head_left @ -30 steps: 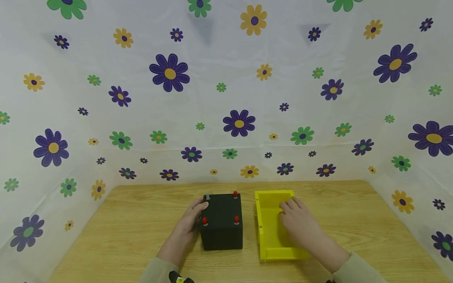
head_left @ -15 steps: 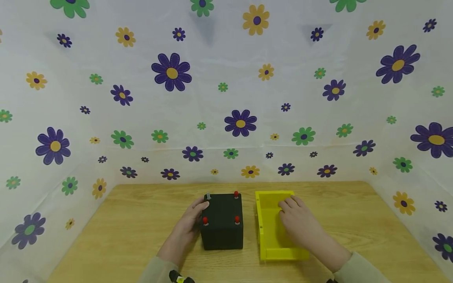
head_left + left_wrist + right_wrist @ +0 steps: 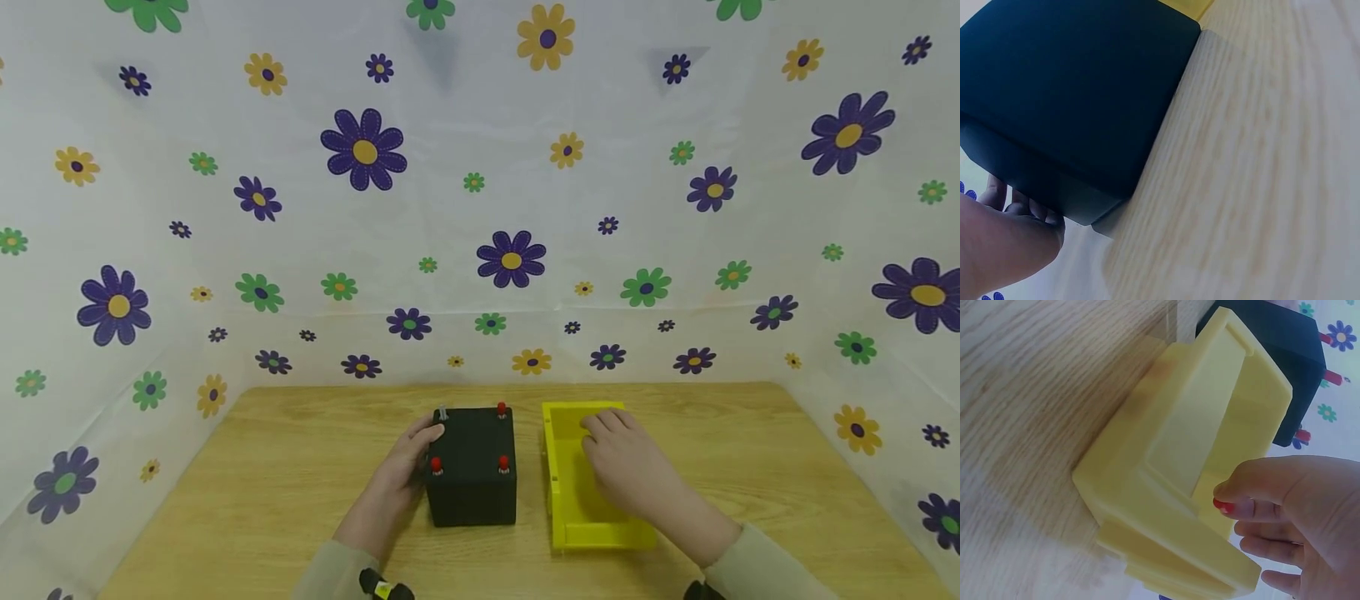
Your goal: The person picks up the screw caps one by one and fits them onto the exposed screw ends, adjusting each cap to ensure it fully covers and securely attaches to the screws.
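Observation:
A black box (image 3: 472,442) stands on the table. Red caps (image 3: 503,464) cover the posts at three of its top corners, while the back left corner has a bare metal post (image 3: 442,412). My left hand (image 3: 397,471) grips the box's left side, thumb at the top edge near that post. In the left wrist view its fingers (image 3: 1019,205) curl around the box's side. To the right, my right hand (image 3: 630,467) is over a yellow bin (image 3: 551,475). The right wrist view shows a small red cap (image 3: 1223,505) pinched between thumb and index finger.
The bin lies a short gap to the right of the box, its low front lip (image 3: 600,536) toward me. Underneath is a wood-grain table (image 3: 300,467). A white flower-print sheet (image 3: 450,208) closes off the back and both sides.
My right hand has shifted slightly left and up over the bin, with its fingers drawn closer together. My left hand and the box hold their places.

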Tool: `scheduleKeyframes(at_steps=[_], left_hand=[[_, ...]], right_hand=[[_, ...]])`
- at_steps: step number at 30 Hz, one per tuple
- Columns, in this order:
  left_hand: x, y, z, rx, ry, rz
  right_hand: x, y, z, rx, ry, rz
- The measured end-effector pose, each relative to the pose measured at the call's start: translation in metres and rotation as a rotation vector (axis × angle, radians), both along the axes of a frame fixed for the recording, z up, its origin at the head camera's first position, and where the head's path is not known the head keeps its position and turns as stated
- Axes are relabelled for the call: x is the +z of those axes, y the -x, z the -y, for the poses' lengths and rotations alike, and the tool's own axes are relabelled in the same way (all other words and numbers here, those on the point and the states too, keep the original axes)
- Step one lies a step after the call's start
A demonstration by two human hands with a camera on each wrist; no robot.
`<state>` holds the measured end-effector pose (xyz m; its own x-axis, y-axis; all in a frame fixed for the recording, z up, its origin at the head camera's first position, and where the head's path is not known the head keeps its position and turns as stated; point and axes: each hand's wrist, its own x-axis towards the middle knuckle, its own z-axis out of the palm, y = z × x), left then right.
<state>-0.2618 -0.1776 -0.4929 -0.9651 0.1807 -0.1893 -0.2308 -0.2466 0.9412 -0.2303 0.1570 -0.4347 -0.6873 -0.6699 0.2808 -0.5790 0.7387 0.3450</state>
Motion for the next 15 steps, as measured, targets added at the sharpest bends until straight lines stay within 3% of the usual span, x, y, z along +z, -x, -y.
scheduleKeyframes(at_steps=[15], left_hand=[[0.0024, 0.0006, -0.0013, -0.005, -0.017, -0.001]], right_hand=[[0.0089, 0.0041, 0.0036, 0.036, 0.006, -0.010]])
